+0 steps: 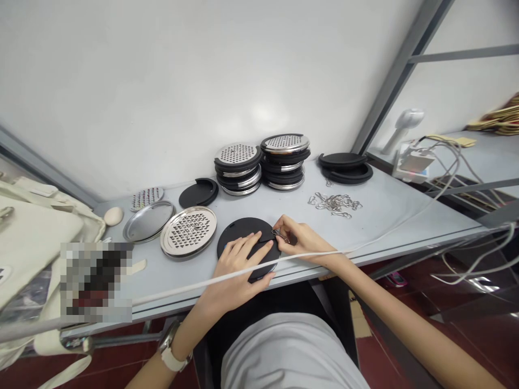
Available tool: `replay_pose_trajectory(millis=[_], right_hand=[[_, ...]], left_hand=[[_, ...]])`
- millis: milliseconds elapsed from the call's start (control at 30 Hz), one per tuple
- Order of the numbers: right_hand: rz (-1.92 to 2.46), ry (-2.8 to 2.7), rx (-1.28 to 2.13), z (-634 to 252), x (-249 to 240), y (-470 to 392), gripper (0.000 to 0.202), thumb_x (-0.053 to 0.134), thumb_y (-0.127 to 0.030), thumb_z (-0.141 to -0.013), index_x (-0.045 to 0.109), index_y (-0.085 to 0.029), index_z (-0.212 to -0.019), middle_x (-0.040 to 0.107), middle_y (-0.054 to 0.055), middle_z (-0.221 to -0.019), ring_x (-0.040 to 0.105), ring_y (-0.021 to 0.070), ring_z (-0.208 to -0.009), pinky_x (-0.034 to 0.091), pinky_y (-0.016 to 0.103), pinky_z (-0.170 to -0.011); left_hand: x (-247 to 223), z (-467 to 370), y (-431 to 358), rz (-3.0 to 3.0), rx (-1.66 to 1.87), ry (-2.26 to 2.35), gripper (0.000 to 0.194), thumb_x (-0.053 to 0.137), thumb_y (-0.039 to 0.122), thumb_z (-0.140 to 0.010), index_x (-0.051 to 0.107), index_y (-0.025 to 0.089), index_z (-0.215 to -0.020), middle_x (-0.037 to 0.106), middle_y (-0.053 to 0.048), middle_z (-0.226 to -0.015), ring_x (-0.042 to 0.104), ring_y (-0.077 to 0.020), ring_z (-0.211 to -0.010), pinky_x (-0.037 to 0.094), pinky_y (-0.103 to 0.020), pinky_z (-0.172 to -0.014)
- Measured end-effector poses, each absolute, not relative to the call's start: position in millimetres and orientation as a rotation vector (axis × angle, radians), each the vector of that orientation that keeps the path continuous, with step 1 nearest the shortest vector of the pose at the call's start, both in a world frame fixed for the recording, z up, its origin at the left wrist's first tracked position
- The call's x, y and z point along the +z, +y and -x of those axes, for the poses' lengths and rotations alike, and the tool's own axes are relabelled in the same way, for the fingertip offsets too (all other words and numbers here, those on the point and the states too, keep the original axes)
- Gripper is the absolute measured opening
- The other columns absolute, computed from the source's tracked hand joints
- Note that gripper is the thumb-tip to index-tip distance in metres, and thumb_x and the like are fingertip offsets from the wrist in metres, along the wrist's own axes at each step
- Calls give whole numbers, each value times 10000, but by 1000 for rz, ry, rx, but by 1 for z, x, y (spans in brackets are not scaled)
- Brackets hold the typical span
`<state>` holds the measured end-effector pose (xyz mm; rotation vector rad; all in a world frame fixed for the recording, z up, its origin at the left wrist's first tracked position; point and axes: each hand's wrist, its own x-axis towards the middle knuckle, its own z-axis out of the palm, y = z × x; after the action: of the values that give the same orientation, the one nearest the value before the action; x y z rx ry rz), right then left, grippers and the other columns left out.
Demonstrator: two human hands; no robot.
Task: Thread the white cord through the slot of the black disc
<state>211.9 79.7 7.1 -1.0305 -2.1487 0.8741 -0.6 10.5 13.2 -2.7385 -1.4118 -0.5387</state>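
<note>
A round black disc (243, 225) lies on the table near its front edge. My left hand (245, 265) rests flat on it, fingers spread. At the disc's right rim, my right hand (298, 237) pinches a small metal clip (278, 233), whose loop lies against the black surface. To the left is a round metal grater plate (190, 231) with many holes. A loose pile of similar metal clips (334, 203) lies beyond my right hand.
Two stacks of black-rimmed grater discs (239, 170) stand by the wall. Black covers (344, 167) lie at the back right, another black disc (198, 193) at the left. Metal dishes (149, 220) sit further left. A white cable (227, 276) crosses in front of my hands.
</note>
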Motion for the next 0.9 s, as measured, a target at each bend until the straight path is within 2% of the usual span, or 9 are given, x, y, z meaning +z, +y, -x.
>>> replay_pose_trajectory(millis=[367,900], right_hand=[[1012,-2155,902,-213,8,80,152,498,-242,-835,485,-198,-980,455,-60,-665,427,93,-581,363,215,-583],[999,-2145,944,-212,10,78,180,480,-237,-848,472,-197,-1023,397,-78,-617,377,94,-549,341,208,-548]], left_hand=[[12,1,11,2736,-543,-1403,566,597,388,-868,415,258,-1388,375,-80,-1454,384,-280,-1280,319,-447,-1040],[12,0,11,2734,-567,-1401,566,609,379,-858,429,257,-1380,392,-84,-1442,397,-284,-1271,335,-447,-1036]])
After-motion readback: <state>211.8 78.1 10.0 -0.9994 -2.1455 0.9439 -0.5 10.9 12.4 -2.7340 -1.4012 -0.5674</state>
